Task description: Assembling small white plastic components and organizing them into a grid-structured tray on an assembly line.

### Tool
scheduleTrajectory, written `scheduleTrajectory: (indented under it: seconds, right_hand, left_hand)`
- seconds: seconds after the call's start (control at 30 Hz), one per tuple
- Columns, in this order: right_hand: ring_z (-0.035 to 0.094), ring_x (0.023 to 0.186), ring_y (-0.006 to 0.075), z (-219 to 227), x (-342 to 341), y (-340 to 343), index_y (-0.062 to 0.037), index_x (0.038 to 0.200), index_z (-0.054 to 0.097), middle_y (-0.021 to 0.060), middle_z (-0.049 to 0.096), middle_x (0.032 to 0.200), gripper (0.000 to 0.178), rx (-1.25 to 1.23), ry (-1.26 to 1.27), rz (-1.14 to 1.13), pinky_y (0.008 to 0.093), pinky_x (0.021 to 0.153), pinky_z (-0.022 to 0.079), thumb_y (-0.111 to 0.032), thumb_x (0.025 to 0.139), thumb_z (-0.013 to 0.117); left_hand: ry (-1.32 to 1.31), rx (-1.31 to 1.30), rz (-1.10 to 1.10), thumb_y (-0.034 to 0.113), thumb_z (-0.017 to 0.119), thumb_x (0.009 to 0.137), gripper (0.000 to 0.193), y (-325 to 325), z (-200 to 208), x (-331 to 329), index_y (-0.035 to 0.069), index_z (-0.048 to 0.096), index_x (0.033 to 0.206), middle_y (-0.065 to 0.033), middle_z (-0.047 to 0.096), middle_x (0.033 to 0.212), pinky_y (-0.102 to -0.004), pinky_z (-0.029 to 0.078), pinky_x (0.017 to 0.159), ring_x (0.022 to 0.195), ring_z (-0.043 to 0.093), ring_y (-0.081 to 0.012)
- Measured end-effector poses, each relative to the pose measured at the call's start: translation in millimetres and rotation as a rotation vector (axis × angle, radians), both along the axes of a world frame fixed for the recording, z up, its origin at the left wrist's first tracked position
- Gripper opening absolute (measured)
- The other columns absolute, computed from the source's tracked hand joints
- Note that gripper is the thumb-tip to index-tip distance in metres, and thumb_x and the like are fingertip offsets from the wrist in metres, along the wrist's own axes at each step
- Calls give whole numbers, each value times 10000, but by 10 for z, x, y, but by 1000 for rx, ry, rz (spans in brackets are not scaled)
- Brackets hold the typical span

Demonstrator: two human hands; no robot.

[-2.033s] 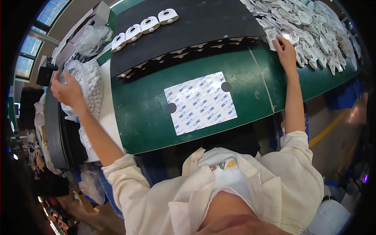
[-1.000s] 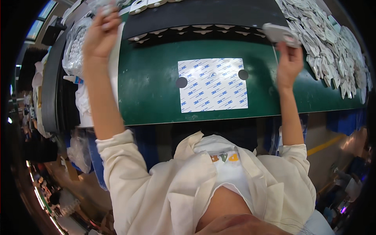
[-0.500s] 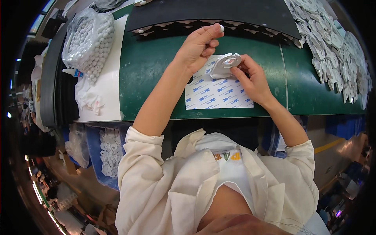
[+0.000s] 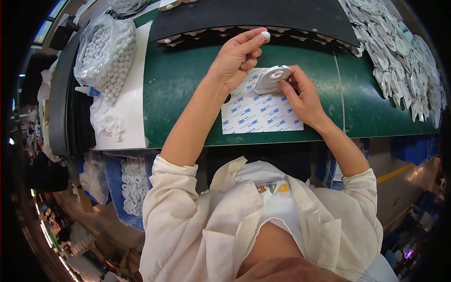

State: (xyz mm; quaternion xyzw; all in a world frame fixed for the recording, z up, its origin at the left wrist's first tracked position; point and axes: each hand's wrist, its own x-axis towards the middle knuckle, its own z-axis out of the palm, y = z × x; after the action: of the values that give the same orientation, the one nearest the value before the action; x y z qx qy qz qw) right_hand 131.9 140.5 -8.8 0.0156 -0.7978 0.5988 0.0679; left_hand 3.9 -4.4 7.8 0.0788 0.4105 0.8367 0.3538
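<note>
Between the thumb and forefinger of my left hand (image 4: 237, 56) is a small white ball (image 4: 266, 35), raised near the front edge of the black boards. My right hand (image 4: 303, 96) pinches a white plastic piece (image 4: 268, 81) by its right side. That piece is flat, with a round ring and a hole at one end, and is held tilted. Under it lies a white backing sheet (image 4: 263, 117) with blue print, flat on the green table (image 4: 188, 117). The ball and the plastic piece are apart.
A clear bag of white balls (image 4: 105, 51) spills onto a white board (image 4: 134, 122) at left. Stacked black boards (image 4: 249, 16) bearing white parts stand at the back. White plastic pieces (image 4: 399, 66) are heaped at right. A blue bin (image 4: 115, 188) sits below the table edge.
The white plastic piece has tilted slightly in my right hand. The ball shows more fully at my left fingertips; both hands stay in nearly the same place.
</note>
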Motion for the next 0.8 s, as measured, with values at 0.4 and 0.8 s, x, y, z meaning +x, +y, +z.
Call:
scheduleTrajectory:
  seconds: [0.4,0.8]
  right_hand:
    - [520,795,115,11,-1,30,-52,1038,497,48,538,949,183,-8,72,88,231,685,430,-15,859,506]
    - [496,986,132,-42,-115,283,-67,1138,461,46,529,1070,232,-988,-100,-83,287,804,423,-161,926,475]
  left_hand:
    - [40,-63,-42,109,641,816,345,-1,50,51,56,549,1144,-52,600,972,-123,266,402,604,433,-25]
    - [260,-395,-95,85,735,711,284,3,98,136,87,664,986,-19,600,855,-167,312,492,681,489,-54]
